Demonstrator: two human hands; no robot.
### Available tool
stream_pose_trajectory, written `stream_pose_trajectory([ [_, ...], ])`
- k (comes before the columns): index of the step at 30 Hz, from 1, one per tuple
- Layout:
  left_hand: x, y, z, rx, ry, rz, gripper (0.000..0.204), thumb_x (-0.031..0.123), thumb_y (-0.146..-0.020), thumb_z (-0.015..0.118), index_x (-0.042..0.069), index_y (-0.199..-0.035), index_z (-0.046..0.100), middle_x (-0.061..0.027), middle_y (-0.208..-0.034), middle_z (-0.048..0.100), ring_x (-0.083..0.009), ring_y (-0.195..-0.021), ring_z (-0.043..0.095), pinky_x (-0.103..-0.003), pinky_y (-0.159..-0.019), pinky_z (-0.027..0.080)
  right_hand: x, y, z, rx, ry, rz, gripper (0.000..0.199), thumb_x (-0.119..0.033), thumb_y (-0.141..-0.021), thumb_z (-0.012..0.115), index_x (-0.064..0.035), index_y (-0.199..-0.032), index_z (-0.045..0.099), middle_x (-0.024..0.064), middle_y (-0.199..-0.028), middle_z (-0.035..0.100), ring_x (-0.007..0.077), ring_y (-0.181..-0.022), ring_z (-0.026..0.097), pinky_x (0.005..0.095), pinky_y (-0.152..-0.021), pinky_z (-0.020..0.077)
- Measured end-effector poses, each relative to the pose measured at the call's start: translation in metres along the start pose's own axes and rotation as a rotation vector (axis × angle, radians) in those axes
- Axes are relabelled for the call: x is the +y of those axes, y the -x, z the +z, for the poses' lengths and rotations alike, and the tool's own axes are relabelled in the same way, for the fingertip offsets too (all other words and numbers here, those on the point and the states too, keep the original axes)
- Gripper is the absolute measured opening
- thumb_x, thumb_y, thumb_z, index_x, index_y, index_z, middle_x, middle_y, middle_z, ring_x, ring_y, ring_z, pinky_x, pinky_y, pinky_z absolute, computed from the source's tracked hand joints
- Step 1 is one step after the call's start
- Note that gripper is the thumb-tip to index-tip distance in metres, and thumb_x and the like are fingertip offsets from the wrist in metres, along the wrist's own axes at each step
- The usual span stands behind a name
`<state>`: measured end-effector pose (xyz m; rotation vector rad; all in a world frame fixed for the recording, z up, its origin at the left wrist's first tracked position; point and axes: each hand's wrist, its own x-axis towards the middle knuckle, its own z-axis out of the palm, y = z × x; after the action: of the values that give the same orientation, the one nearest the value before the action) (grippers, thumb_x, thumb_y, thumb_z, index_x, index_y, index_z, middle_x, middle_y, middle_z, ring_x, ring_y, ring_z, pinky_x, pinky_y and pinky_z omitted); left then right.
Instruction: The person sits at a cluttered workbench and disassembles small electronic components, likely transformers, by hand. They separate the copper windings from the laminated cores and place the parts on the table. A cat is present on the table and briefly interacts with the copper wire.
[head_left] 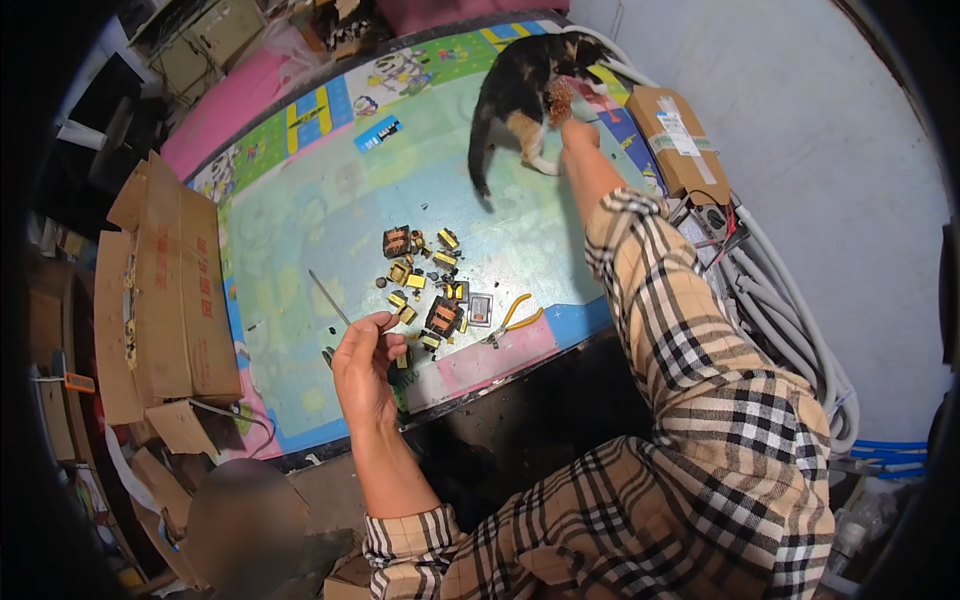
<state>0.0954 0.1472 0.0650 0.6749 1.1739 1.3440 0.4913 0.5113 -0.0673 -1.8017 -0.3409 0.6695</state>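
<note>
My left hand [368, 360] is above the near-left of the mat with its fingers curled. A thin metal screwdriver shaft [328, 296] sticks out from it toward the far left; the handle is mostly hidden. Right of this hand lie small transformers with yellow tape [398, 272] and larger black-and-copper coils [443, 316]. My right arm stretches to the far right, where my right hand [580, 140] is at a clump of copper-coloured wire [559, 102]. Its fingers are mostly hidden. A black, orange and white cat [525, 85] stands just left of that hand.
Yellow-handled pliers [514, 318] lie near the table's front edge, beside a small grey frame [480, 310]. A large cardboard box [175, 290] stands left. On the right are a brown carton [680, 145], a meter with red leads [715, 220] and grey hoses [775, 305].
</note>
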Motion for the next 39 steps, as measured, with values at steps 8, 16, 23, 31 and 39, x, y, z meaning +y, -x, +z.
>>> stream_pose_trajectory([
  [8, 0.023, 0.040, -0.075, 0.070, 0.007, 0.060, 0.028, 0.022, -0.093, 0.057, -0.004, -0.102, 0.061, -0.0139, -0.098, 0.064, -0.0164, -0.076, 0.060, -0.028, -0.068, 0.050, 0.054, 0.339, -0.100, -1.080, 0.084, 0.121, 0.017, -0.012, -0.087, 0.058, -0.0018, -0.100, 0.062, 0.0072, -0.077, 0.064, 0.0119, -0.060, 0.057, 0.0253, -0.049, 0.0439],
  [16, 0.029, 0.070, -0.248, 0.163, 0.112, 0.127, 0.029, 0.018, -0.092, 0.057, -0.007, -0.106, 0.059, -0.0167, -0.102, 0.064, -0.0181, -0.081, 0.062, -0.029, -0.072, 0.053, 0.136, 0.619, -0.144, -1.898, 0.691, -0.619, 0.021, -0.018, -0.084, 0.064, -0.0009, -0.096, 0.062, 0.0128, -0.083, 0.067, 0.0241, -0.082, 0.064, 0.0342, -0.073, 0.0496],
  [23, -0.007, 0.072, -0.326, 0.257, 0.126, 0.161, 0.028, 0.015, -0.091, 0.054, -0.008, -0.107, 0.060, -0.0172, -0.103, 0.065, -0.0186, -0.082, 0.062, -0.029, -0.073, 0.054, 0.272, 0.617, -0.099, -1.699, 1.381, -1.055, 0.025, -0.021, -0.081, 0.063, -0.0047, -0.100, 0.067, 0.0174, -0.099, 0.067, 0.0346, -0.094, 0.064, 0.0405, -0.084, 0.0507],
  [31, 0.000, 0.082, -0.370, 0.278, 0.157, 0.184, 0.028, 0.014, -0.091, 0.055, -0.008, -0.108, 0.060, -0.0185, -0.105, 0.064, -0.0195, -0.084, 0.063, -0.030, -0.075, 0.054, 0.234, 0.578, -0.060, -1.070, 1.447, -0.883, 0.025, -0.025, -0.081, 0.061, -0.0078, -0.098, 0.069, 0.0152, -0.100, 0.068, 0.0329, -0.095, 0.065, 0.0421, -0.082, 0.0515],
  [39, 0.018, 0.074, -0.384, 0.291, 0.262, 0.252, 0.027, 0.012, -0.090, 0.057, -0.009, -0.107, 0.060, -0.0191, -0.105, 0.063, -0.0204, -0.084, 0.062, -0.031, -0.075, 0.055, 0.246, 0.566, -0.003, -0.884, 1.180, -0.869, 0.022, -0.026, -0.082, 0.061, -0.0088, -0.094, 0.069, 0.0164, -0.093, 0.068, 0.0339, -0.091, 0.064, 0.0430, -0.078, 0.0513],
])
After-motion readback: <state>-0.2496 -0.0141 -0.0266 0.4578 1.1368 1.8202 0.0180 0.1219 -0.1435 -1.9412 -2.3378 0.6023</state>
